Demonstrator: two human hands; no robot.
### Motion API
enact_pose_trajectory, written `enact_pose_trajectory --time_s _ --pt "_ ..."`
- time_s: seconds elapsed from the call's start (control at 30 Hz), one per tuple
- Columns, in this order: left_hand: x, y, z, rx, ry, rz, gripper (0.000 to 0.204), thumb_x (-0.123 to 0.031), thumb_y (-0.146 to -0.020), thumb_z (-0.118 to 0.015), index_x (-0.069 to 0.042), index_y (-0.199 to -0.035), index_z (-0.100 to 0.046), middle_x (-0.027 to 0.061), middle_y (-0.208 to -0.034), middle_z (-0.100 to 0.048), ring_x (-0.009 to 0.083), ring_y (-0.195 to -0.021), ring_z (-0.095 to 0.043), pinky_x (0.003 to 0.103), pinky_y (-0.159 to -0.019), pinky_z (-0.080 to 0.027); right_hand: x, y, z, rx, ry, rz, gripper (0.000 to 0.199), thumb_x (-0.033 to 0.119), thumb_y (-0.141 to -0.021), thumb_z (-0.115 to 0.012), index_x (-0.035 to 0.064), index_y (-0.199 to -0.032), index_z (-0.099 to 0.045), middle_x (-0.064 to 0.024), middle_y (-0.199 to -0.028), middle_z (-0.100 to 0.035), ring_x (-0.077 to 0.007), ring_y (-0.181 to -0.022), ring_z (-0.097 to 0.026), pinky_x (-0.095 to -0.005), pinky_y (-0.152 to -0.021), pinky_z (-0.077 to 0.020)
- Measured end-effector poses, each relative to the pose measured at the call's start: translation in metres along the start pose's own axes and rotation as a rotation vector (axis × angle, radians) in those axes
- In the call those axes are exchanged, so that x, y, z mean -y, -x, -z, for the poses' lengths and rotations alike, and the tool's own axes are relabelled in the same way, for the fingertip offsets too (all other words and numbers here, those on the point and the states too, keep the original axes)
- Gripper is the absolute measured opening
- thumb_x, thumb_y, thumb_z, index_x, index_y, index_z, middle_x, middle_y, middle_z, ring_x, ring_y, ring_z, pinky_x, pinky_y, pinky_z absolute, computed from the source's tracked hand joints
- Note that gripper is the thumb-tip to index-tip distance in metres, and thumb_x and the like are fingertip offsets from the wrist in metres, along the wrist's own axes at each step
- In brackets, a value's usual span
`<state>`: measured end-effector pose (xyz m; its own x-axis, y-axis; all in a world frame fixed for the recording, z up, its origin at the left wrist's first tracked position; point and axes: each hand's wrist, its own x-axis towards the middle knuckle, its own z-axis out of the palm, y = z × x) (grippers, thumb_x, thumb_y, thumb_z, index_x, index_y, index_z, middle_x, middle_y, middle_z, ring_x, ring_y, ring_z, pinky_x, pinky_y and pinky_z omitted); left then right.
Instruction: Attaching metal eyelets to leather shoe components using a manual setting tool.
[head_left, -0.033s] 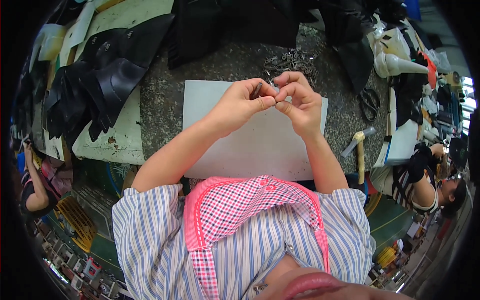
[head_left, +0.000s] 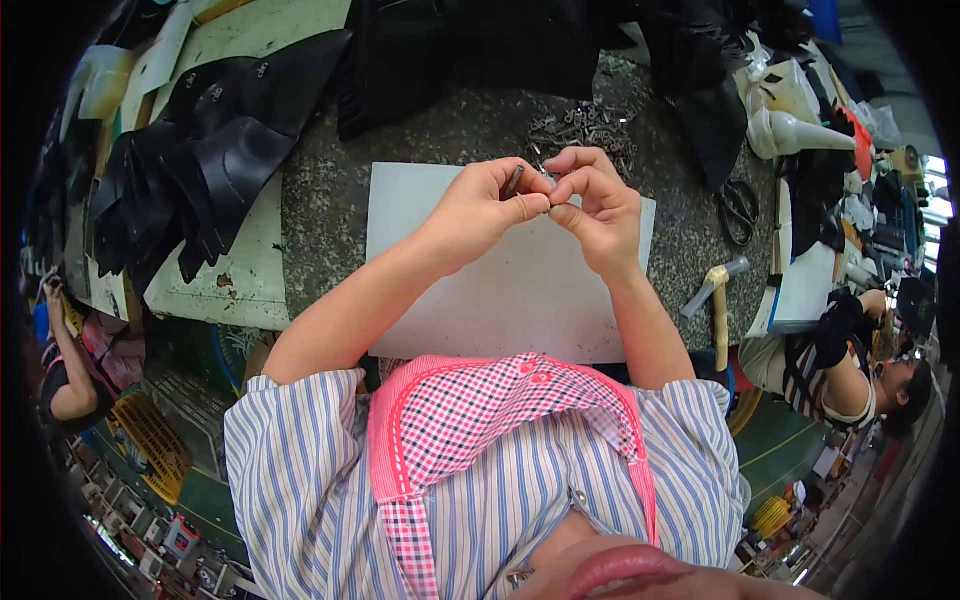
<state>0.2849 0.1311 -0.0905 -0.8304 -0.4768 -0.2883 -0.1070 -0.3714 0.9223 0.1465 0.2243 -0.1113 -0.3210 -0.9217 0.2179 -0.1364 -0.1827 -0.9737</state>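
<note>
Grip of both hands, seen from the head view: the left hand (head_left: 480,208) and the right hand (head_left: 608,215) meet fingertip to fingertip above a white board (head_left: 480,290). Thumbs and forefingers are closed together around a small shiny piece (head_left: 547,178), which lies at the junction itself, toward 12 o'clock of the touching thumbs; its exact outline and long axis are hidden by the fingers. Within the curled left fingers sits a dark rod (head_left: 515,181), at 10 o'clock from the junction, its long axis running from about 7 to 1 o'clock. The right hand shows no second object.

Principal relation: a loose pile of metal pieces (head_left: 585,132) lies on the mottled surface (head_left: 325,240) at 1 o'clock from the joined fingertips, just beyond the white board. The right hand is the nearer of the two.

Surroundings: black-handled scissors (head_left: 738,212) at 3 o'clock; a hammer (head_left: 721,320) at 4 o'clock, wooden handle pointing toward 6; overlapping black sheets (head_left: 225,160) at 9 o'clock; further black material (head_left: 470,50) toward 11.
</note>
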Motion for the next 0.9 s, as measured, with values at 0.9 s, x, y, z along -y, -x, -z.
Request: enact_pose_trajectory --time_s 0.9 --pt "-0.089 -0.009 0.028 0.087 -0.526 -0.326 0.020 -0.007 -0.065 -0.065 0.004 -0.080 -0.061 0.0026 -0.057 -0.056 0.0052 -0.052 -0.049 0.021 -0.049 -0.038 0.060 -0.048 0.005 -0.160 0.399 0.466 0.017 -0.002 -0.057 -0.072 0.0040 -0.070 -0.063 -0.0067 -0.085 -0.055 -0.0136 -0.074 -0.054 -0.0220 -0.061 -0.0436"
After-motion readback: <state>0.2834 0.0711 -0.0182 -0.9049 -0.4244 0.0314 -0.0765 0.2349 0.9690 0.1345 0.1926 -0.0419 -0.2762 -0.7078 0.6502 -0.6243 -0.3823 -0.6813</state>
